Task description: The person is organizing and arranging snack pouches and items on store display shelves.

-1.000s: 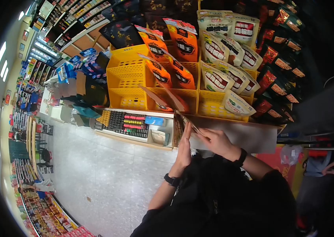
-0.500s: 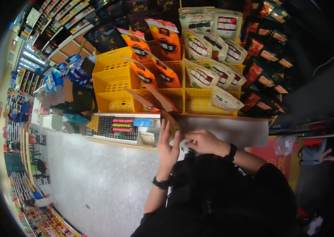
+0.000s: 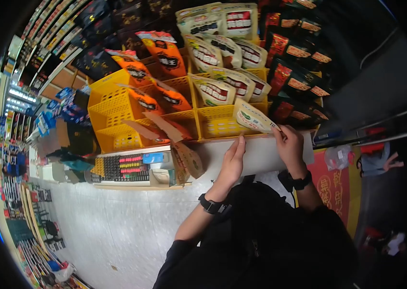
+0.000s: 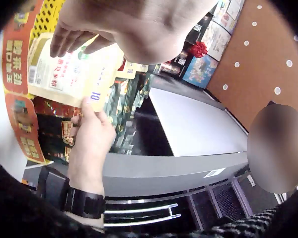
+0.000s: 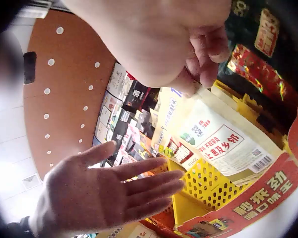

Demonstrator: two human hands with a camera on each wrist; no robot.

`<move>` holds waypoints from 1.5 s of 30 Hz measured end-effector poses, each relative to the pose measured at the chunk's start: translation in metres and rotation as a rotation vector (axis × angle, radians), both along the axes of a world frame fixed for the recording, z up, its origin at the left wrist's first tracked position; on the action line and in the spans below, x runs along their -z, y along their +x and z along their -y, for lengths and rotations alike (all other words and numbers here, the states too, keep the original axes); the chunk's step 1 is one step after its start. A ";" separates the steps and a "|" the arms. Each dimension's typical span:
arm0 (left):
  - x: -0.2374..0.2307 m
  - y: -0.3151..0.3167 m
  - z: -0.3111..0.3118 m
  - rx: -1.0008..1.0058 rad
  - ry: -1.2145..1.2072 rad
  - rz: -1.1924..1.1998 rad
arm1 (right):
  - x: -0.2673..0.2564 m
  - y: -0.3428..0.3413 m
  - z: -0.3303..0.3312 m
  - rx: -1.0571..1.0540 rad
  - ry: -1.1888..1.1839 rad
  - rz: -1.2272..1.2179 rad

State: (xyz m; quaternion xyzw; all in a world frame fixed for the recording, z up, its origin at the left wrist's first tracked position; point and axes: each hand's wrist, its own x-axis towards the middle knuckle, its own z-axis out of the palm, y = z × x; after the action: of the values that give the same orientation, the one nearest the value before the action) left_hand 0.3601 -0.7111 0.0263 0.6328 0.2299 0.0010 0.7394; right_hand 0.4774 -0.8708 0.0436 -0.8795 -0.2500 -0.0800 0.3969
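A cream snack pouch [image 3: 254,117] leans at the front of a yellow basket compartment [image 3: 213,127]. My right hand [image 3: 290,149] pinches its corner, with the thumb near the printed "10" in the left wrist view. My left hand [image 3: 232,164] is held with straight fingers by the front edge of the display, left of the pouch. In the right wrist view the palm of the left hand [image 5: 104,196] shows, fingers extended toward the basket and nothing in them. Brown-backed pouches [image 3: 184,161] stand at the display's front, left of both hands.
Orange pouches [image 3: 162,53] and more cream pouches [image 3: 210,91] fill neighbouring compartments. Dark green pouches [image 3: 297,84] hang at the right. A low case of small goods [image 3: 126,164] stands at the left, beside the grey floor [image 3: 117,226].
Both hands have left the brown-backed pouch at the display's front and moved right. The right hand has taken hold of the cream pouch's corner. The head view has shifted right.
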 end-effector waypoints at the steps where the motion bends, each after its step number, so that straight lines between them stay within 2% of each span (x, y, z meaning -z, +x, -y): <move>1: -0.003 0.006 0.005 0.045 -0.057 0.002 | -0.010 -0.006 0.010 -0.009 0.043 0.096; 2: -0.004 0.013 0.012 0.067 -0.062 0.001 | -0.020 -0.012 0.021 0.013 0.037 0.096; 4: -0.006 0.027 0.031 0.147 -0.165 -0.008 | -0.031 -0.025 0.041 0.069 0.179 -0.005; 6: -0.010 0.037 0.049 0.199 -0.193 0.059 | -0.026 -0.033 0.064 0.074 0.126 0.053; 10: 0.011 0.050 0.068 0.285 -0.241 -0.085 | -0.003 -0.051 0.095 0.094 0.137 -0.111; 12: 0.025 0.052 0.071 0.273 -0.383 -0.271 | 0.011 -0.058 0.101 -0.023 0.126 -0.133; 14: 0.044 0.051 0.075 0.309 -0.424 -0.292 | 0.008 -0.065 0.102 -0.052 0.126 -0.153; 16: 0.042 0.052 0.076 0.339 -0.462 -0.307 | 0.005 -0.067 0.108 -0.102 0.117 -0.176; 19: 0.035 0.053 0.080 0.473 -0.458 -0.345 | 0.001 -0.072 0.117 -0.095 0.137 -0.220; 23: 0.042 0.056 0.086 0.431 -0.508 -0.380 | 0.017 -0.071 0.124 -0.069 0.117 -0.296; 25: 0.045 0.059 0.085 0.496 -0.622 -0.381 | 0.017 -0.072 0.125 -0.058 0.107 -0.326; 28: 0.039 0.058 0.090 0.519 -0.568 -0.399 | -0.004 -0.077 0.129 -0.061 0.044 -0.310; 31: 0.053 0.059 0.089 0.575 -0.511 -0.374 | 0.012 -0.076 0.140 -0.080 0.084 -0.272; 35: 0.072 0.063 0.085 0.582 -0.563 -0.447 | 0.019 -0.081 0.143 -0.080 0.066 -0.284; 38: 0.070 0.067 0.092 0.582 -0.558 -0.471 | 0.018 -0.090 0.148 -0.012 0.093 -0.305; 41: 0.061 0.077 0.106 0.699 -0.433 -0.382 | 0.017 -0.091 0.163 0.010 -0.005 -0.259; 45: 0.066 0.099 0.136 0.699 -0.395 -0.339 | 0.071 -0.072 0.193 0.084 0.017 -0.285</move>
State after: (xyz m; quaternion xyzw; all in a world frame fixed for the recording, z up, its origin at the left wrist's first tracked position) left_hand 0.4588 -0.8469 -0.0402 0.5103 0.1155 -0.3973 0.7539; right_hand 0.4051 -1.0636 -0.0275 -0.8883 -0.1535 0.0269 0.4320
